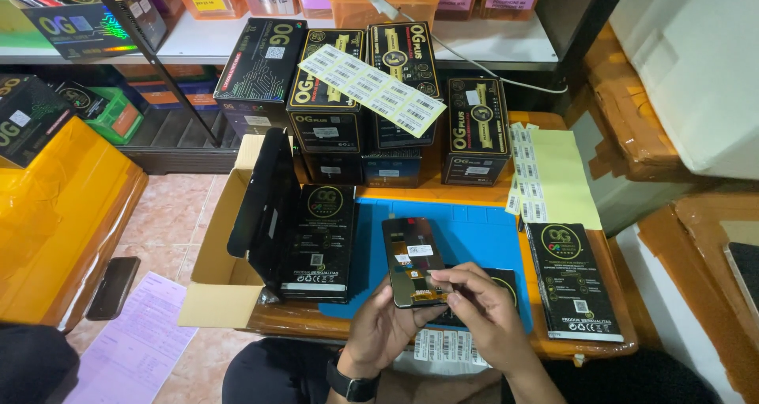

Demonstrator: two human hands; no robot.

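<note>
Dark phone screen [413,260] was held in the left hand [386,325], the right hand [477,305] pinching its lower edge above the blue mat [474,234].

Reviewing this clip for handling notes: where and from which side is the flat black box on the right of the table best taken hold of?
Probably by its two long edges near the middle, coming straight down from above. The flat black box lies face up and thin on the orange table, with its near end at the table edge, so a grip could also pinch that end from the person's side.
</note>
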